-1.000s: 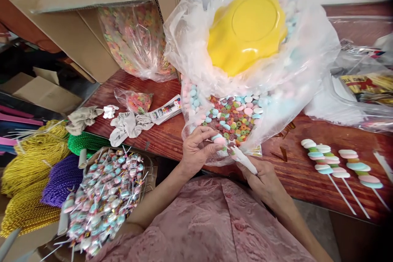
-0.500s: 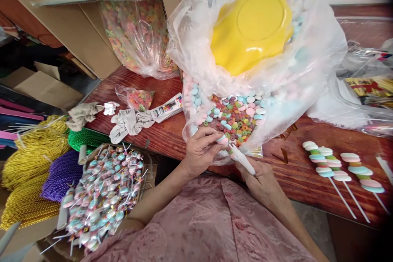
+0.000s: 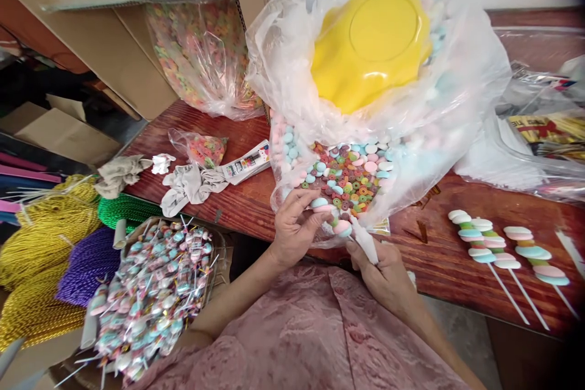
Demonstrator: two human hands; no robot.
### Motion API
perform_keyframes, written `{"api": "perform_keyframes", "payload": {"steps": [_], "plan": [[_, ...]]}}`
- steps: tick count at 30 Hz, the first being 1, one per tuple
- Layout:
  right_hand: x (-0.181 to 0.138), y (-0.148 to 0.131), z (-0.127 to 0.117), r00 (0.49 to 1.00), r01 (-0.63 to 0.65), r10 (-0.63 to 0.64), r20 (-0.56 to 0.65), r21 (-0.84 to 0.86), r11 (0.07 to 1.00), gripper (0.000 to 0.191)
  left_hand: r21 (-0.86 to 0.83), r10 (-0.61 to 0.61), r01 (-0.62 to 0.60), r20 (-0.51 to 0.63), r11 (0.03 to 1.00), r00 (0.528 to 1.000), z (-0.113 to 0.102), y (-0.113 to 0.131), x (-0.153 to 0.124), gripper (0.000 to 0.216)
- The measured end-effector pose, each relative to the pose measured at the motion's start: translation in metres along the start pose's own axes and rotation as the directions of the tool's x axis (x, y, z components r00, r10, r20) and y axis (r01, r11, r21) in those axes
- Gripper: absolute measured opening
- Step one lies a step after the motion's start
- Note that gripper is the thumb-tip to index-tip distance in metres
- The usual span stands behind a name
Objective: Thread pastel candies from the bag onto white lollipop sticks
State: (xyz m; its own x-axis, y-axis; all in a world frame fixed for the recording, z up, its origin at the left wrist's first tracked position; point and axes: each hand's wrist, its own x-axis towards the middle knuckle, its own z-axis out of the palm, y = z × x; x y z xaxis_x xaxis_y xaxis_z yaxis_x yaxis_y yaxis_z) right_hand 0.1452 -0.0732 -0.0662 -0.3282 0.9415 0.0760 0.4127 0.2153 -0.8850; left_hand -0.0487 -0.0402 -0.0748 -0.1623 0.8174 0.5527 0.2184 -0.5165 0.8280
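Observation:
My left hand [image 3: 295,225] pinches round flat candies [image 3: 320,205], one blue and one pink, at the near edge of a clear plastic bag [image 3: 461,91] full of coloured candies [image 3: 350,173]. My right hand [image 3: 381,268] grips a white stick [image 3: 365,241] with a pink and blue candy threaded at its tip, just right of the left fingers. A yellow bowl [image 3: 370,46] lies upside down on the bag.
Two finished candy skewers [image 3: 491,244] lie on the red wooden table [image 3: 237,201] at the right. A basket of wrapped skewers [image 3: 150,292] sits low left beside yellow, green and purple cord bundles [image 3: 50,244]. A cardboard box [image 3: 119,30] with bagged candy rings stands behind. Grey cloth [image 3: 189,186] lies nearby.
A candy has gone onto the stick's tip. My left hand now pinches two more candies from the bag; the right hand shifted slightly lower with the stick.

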Motion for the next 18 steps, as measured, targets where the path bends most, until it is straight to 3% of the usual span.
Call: {"api": "perform_keyframes", "payload": {"steps": [3, 6, 10, 14, 18], "plan": [[-0.006, 0.002, 0.011, 0.996, 0.021, -0.005, -0.093, 0.168, 0.986, 0.028, -0.065, -0.049, 0.045, -0.054, 0.997, 0.997, 0.000, -0.001, 0.003, 0.031], [-0.008, 0.004, 0.019, 0.984, 0.033, 0.016, -0.176, 0.274, 0.961, 0.029, -0.095, -0.039, 0.036, -0.037, 0.995, 0.999, -0.001, 0.002, 0.006, 0.026], [-0.007, 0.005, 0.021, 0.976, 0.059, 0.006, -0.216, 0.296, 0.953, 0.025, -0.174, -0.062, 0.060, -0.008, 0.983, 0.998, 0.000, 0.006, 0.006, 0.023], [-0.007, 0.007, 0.024, 0.966, 0.042, 0.043, -0.256, 0.320, 0.947, 0.025, -0.290, -0.193, 0.192, 0.025, 0.938, 0.981, 0.007, 0.006, 0.000, 0.019], [-0.009, 0.002, 0.033, 0.950, 0.018, 0.108, -0.293, 0.396, 0.918, 0.025, -0.377, -0.248, 0.220, -0.025, 0.900, 0.969, 0.017, 0.003, -0.002, 0.019]]}}
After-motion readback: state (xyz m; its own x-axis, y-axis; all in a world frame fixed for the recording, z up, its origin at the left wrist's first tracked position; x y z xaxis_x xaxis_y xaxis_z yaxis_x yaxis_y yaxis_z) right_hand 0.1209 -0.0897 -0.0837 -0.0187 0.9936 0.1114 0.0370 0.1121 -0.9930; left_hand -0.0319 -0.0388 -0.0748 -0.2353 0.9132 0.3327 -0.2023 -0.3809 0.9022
